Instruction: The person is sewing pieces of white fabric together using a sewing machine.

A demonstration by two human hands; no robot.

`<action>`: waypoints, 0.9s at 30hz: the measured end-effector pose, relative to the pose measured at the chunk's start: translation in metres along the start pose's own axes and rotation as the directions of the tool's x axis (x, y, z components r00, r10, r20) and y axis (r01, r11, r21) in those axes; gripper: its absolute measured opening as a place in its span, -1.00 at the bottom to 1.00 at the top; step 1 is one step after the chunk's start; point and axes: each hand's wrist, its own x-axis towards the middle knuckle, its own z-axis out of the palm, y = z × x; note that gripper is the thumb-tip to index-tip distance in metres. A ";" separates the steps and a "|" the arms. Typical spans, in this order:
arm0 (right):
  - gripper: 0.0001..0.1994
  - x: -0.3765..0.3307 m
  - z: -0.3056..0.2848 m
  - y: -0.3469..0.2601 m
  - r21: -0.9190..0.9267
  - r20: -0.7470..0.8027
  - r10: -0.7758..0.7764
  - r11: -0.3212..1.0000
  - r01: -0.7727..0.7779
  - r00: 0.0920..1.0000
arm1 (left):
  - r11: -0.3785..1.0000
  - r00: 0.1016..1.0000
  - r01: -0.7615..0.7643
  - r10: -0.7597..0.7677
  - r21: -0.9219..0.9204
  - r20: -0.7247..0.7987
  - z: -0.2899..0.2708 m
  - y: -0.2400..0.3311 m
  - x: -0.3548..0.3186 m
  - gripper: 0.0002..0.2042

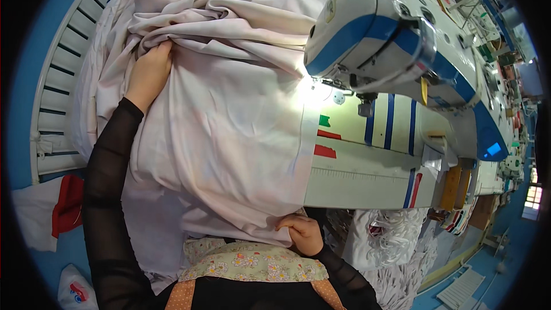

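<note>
A large pale pinkish-white fabric point(229, 115) spreads over the work surface, bunched into deep folds at the back and smoother near me. My left hand point(150, 74) is closed on the gathered folds at the far left, its fingertips partly hidden in the cloth. Close to my body, my right hand point(303, 233) pinches the near right corner of the same fabric. The cloth's right edge runs back to the brightly lit needle area of a white and blue sewing machine point(350, 34). Glare hides exactly how the edge lies there.
A white slatted rack point(60, 72) borders the fabric on the left. Right of the cloth is the machine bed point(367, 181), with a ruler scale and coloured tape strips. White strips of cloth point(390, 241) hang in a heap below it. Red and white cloth point(68, 206) lies at lower left.
</note>
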 end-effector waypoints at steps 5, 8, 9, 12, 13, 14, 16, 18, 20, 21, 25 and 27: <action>-0.74 0.010 -0.007 -0.004 -0.092 -0.001 -0.021 0.996 0.021 1.000 | 0.996 0.998 0.038 -0.042 0.085 0.044 0.015 -0.006 0.021 -0.85; -0.72 0.015 -0.011 -0.010 -0.098 -0.007 -0.073 0.993 0.072 0.997 | 0.995 0.999 -0.032 0.035 0.099 -0.025 0.021 -0.006 0.036 -0.84; -0.72 0.016 -0.013 -0.012 -0.097 -0.005 -0.069 0.993 0.069 0.998 | 0.995 0.999 -0.031 0.034 0.098 -0.021 0.023 -0.008 0.041 -0.84; -0.70 0.018 -0.020 -0.019 -0.189 0.026 -0.098 0.977 0.101 0.995 | 0.995 0.999 0.007 -0.012 0.103 0.045 0.030 -0.007 0.059 -0.81; -0.69 0.020 -0.023 -0.023 -0.191 0.030 -0.146 0.970 0.149 0.989 | 0.995 0.999 0.005 -0.010 0.101 0.046 0.033 -0.003 0.065 -0.81; -0.68 0.022 -0.022 -0.028 -0.196 0.043 -0.193 0.961 0.197 0.980 | 0.995 1.000 -0.006 0.005 0.103 0.010 0.034 -0.004 0.067 -0.80; -0.69 0.029 -0.022 -0.037 -0.224 0.039 -0.263 0.938 0.264 0.964 | 0.994 0.997 -0.037 0.043 0.103 -0.056 0.037 -0.009 0.071 -0.78; -0.71 0.032 -0.024 -0.046 -0.244 0.021 -0.331 0.913 0.326 0.943 | 0.993 0.997 -0.048 0.054 0.107 -0.054 0.043 -0.010 0.083 -0.78; -0.74 0.036 -0.027 -0.057 -0.313 0.001 -0.425 0.860 0.404 0.905 | 0.992 0.997 -0.056 0.063 0.117 -0.055 0.049 -0.010 0.093 -0.79; -0.74 0.038 -0.029 -0.063 -0.315 0.002 -0.423 0.860 0.402 0.906 | 0.992 0.997 -0.055 0.061 0.114 -0.056 0.054 -0.012 0.098 -0.79; -0.75 0.051 -0.037 -0.086 -0.388 -0.010 -0.436 0.831 0.398 0.900 | 0.984 0.985 -0.093 0.113 0.149 -0.132 0.071 -0.035 0.117 -0.81; -0.74 0.061 -0.039 -0.095 -0.402 0.005 -0.439 0.822 0.403 0.899 | 0.985 1.000 -0.011 0.009 0.175 0.014 0.078 -0.062 0.126 -0.75</action>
